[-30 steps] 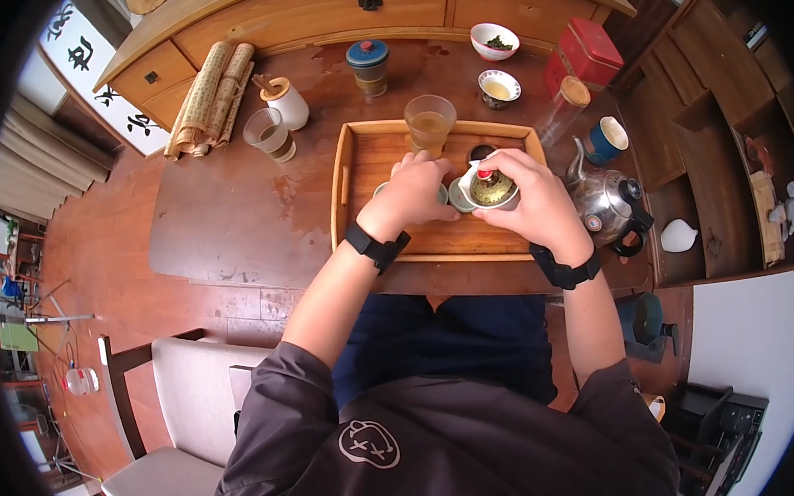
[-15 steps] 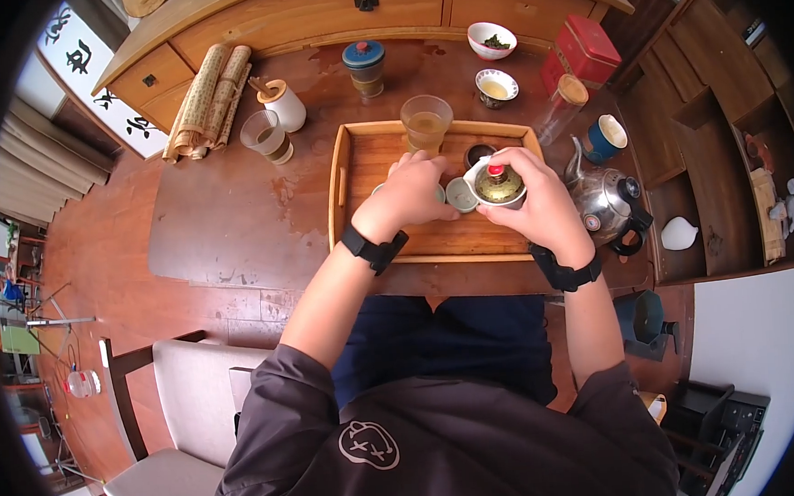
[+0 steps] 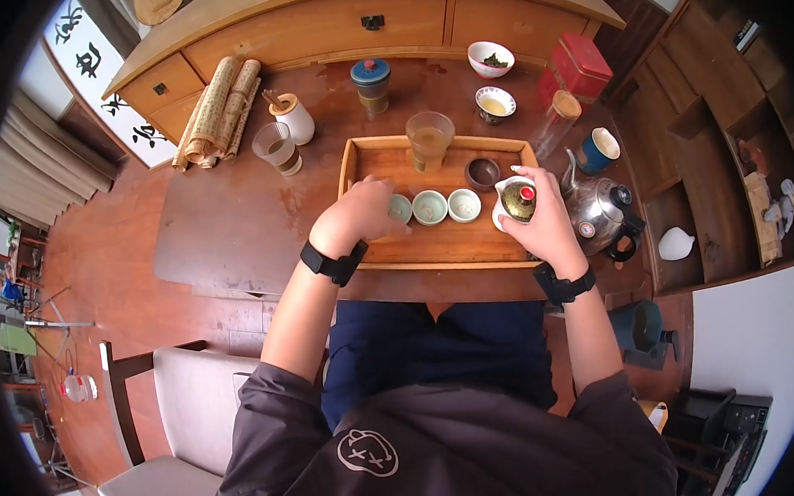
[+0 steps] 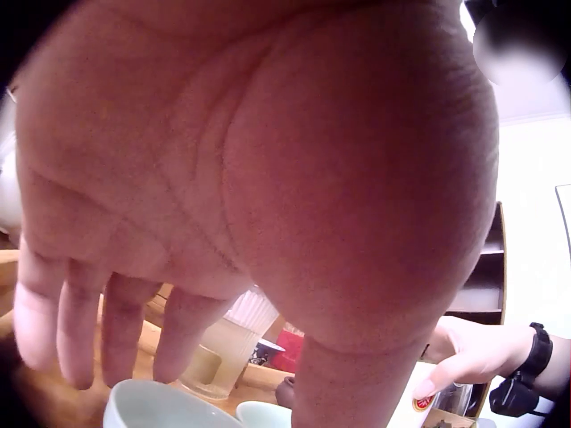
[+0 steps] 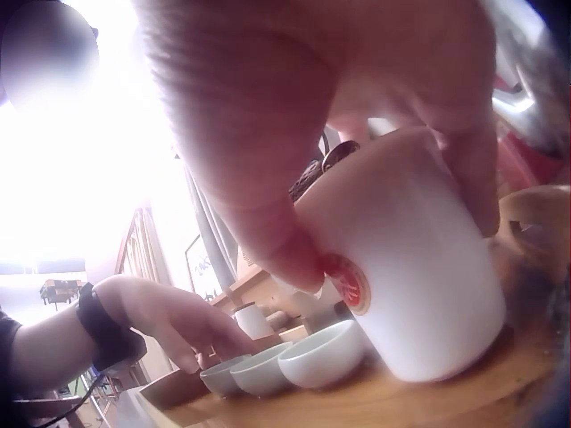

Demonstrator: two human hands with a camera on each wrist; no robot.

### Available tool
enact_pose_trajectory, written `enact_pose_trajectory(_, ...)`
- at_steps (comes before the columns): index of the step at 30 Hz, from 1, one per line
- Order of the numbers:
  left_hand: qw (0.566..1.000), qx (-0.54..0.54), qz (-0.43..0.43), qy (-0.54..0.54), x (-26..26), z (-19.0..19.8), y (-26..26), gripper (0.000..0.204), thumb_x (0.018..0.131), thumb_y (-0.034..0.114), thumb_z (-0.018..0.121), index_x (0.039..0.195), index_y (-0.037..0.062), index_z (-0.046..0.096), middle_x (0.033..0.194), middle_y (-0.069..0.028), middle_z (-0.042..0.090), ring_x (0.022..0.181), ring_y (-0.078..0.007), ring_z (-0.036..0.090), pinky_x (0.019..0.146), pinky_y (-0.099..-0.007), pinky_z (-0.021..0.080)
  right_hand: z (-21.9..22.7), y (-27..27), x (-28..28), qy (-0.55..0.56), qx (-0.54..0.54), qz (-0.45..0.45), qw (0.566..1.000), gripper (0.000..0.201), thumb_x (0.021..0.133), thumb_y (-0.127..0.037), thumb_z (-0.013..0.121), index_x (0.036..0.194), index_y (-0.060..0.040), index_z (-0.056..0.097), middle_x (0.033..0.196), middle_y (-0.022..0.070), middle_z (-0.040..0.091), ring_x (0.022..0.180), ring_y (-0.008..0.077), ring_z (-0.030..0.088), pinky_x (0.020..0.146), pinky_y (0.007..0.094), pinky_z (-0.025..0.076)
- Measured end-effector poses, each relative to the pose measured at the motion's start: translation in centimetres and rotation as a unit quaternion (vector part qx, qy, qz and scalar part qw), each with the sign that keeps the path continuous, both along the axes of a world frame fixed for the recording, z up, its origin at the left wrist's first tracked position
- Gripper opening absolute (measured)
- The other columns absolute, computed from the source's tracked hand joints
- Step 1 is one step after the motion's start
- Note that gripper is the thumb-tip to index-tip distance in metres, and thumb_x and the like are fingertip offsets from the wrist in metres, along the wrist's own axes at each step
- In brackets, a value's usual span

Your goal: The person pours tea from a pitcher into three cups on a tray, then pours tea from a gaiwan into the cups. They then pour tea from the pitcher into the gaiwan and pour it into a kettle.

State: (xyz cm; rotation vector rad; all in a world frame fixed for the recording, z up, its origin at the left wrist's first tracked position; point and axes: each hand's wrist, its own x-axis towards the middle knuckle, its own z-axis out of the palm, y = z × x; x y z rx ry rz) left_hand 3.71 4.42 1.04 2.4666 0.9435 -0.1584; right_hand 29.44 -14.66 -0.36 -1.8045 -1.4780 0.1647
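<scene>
Brown desk (image 3: 214,236): my right hand (image 3: 548,228) grips a lidded pitcher (image 5: 428,285); my left hand (image 3: 354,218), fingers apart, could bump and tip its nearest teacup (image 3: 401,209).

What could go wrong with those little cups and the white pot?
The left hand is very near the end cup of three, so a nudge might knock it into its neighbour. The right hand grips the white pot, which could slip. The metal kettle stands close to that hand, so a bump might rattle it.
</scene>
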Motion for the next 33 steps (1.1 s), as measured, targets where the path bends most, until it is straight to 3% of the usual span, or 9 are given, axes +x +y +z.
enact_pose_trajectory(5, 1.000, -0.008, 0.006, -0.014, -0.3, -0.7, -0.1, 0.074, 0.073, 0.030, 0.093, 0.131, -0.0040, 0.062, 0.133, -0.0278, 0.063, 0.127, -0.0426, 0.061, 0.106, -0.0459, 0.053, 0.3, -0.2, -0.2, 0.009, -0.042, 0.004, 0.999, 0.072, 0.075, -0.010, 0.084, 0.140, -0.0076, 0.052, 0.130, 0.0207, 0.055, 0.125, 0.0416, 0.057, 0.110, 0.0462, 0.048)
enact_pose_trajectory(6, 1.000, -0.011, 0.006, 0.000, -0.3, -0.7, -0.1, 0.080, 0.073, 0.031, 0.094, 0.137, -0.0024, 0.060, 0.135, -0.0270, 0.062, 0.127, -0.0418, 0.061, 0.107, -0.0451, 0.052, 0.4, -0.2, -0.2, 0.006, -0.038, 0.003, 0.999, 0.072, 0.075, -0.010, 0.084, 0.140, -0.0076, 0.052, 0.130, 0.0207, 0.055, 0.125, 0.0416, 0.057, 0.110, 0.0462, 0.048)
enact_pose_trajectory(9, 1.000, -0.006, 0.009, 0.003, -0.4, -1.0, -0.1, 0.087, 0.071, 0.031, 0.094, 0.143, -0.0007, 0.058, 0.136, -0.0259, 0.062, 0.127, -0.0408, 0.061, 0.108, -0.0442, 0.051, 1.4, -0.1, -0.8, -0.080, -0.094, -0.023, 0.992, 0.074, 0.073, -0.011, 0.086, 0.139, -0.0074, 0.053, 0.131, 0.0210, 0.055, 0.123, 0.0442, 0.055, 0.109, 0.0493, 0.049)
enact_pose_trajectory(12, 1.000, -0.004, 0.012, -0.013, -0.6, -1.1, -0.2, 0.086, 0.070, 0.027, 0.094, 0.143, -0.0002, 0.058, 0.134, -0.0256, 0.063, 0.126, -0.0406, 0.062, 0.107, -0.0443, 0.052, 3.9, 0.7, -2.8, -0.154, -0.046, 0.005, 0.987, 0.071, 0.071, -0.012, 0.087, 0.135, -0.0059, 0.057, 0.130, 0.0194, 0.055, 0.122, 0.0419, 0.056, 0.107, 0.0487, 0.050)
enact_pose_trajectory(14, 0.999, -0.004, 0.011, -0.038, -0.7, -1.4, -0.3, 0.082, 0.070, 0.025, 0.093, 0.141, 0.0002, 0.059, 0.131, -0.0253, 0.064, 0.125, -0.0408, 0.062, 0.106, -0.0446, 0.052, 3.5, 2.1, -4.0, -0.166, 0.008, 0.049, 0.985, 0.063, 0.072, -0.017, 0.088, 0.128, -0.0045, 0.062, 0.125, 0.0169, 0.058, 0.119, 0.0394, 0.058, 0.103, 0.0472, 0.052)
enact_pose_trajectory(18, 0.998, 0.026, 0.000, -0.057, -0.4, -1.8, -0.6, 0.078, 0.070, 0.024, 0.092, 0.137, 0.0002, 0.060, 0.129, -0.0248, 0.065, 0.123, -0.0414, 0.063, 0.105, -0.0455, 0.053, 1.2, 5.7, -6.6, -0.145, -0.057, 0.171, 0.973, 0.055, 0.076, -0.020, 0.086, 0.124, -0.0034, 0.066, 0.122, 0.0179, 0.062, 0.117, 0.0396, 0.061, 0.101, 0.0480, 0.053)
enact_pose_trajectory(22, 0.996, 0.054, 0.008, -0.068, -0.2, -2.5, -0.9, 0.062, 0.071, 0.018, 0.092, 0.123, 0.0013, 0.063, 0.122, -0.0244, 0.067, 0.117, -0.0405, 0.067, 0.100, -0.0465, 0.056, -1.5, 8.7, -7.4, -0.228, -0.124, 0.188, 0.947, 0.053, 0.073, -0.024, 0.089, 0.117, -0.0024, 0.067, 0.115, 0.0196, 0.067, 0.116, 0.0395, 0.066, 0.109, 0.0538, 0.050)
enact_pose_trajectory(26, 0.990, 0.096, -0.008, -0.100, -0.3, -3.2, -0.8, 0.057, 0.070, 0.016, 0.090, 0.119, 0.0016, 0.065, 0.115, -0.0245, 0.069, 0.111, -0.0412, 0.069, 0.096, -0.0475, 0.057, -2.7, 9.9, -7.1, -0.253, -0.159, 0.188, 0.936, 0.049, 0.071, -0.025, 0.090, 0.109, -0.0033, 0.069, 0.105, 0.0181, 0.071, 0.109, 0.0389, 0.069, 0.105, 0.0570, 0.050)
enact_pose_trajectory(33, 0.992, 0.070, -0.016, -0.108, -0.3, -2.0, -0.2, 0.057, 0.071, 0.023, 0.087, 0.120, 0.0006, 0.068, 0.116, -0.0241, 0.069, 0.110, -0.0418, 0.068, 0.095, -0.0473, 0.056, -0.6, 10.0, -7.0, -0.214, -0.203, 0.171, 0.940, 0.043, 0.072, -0.023, 0.087, 0.106, -0.0015, 0.071, 0.105, 0.0203, 0.072, 0.104, 0.0379, 0.071, 0.095, 0.0495, 0.057)
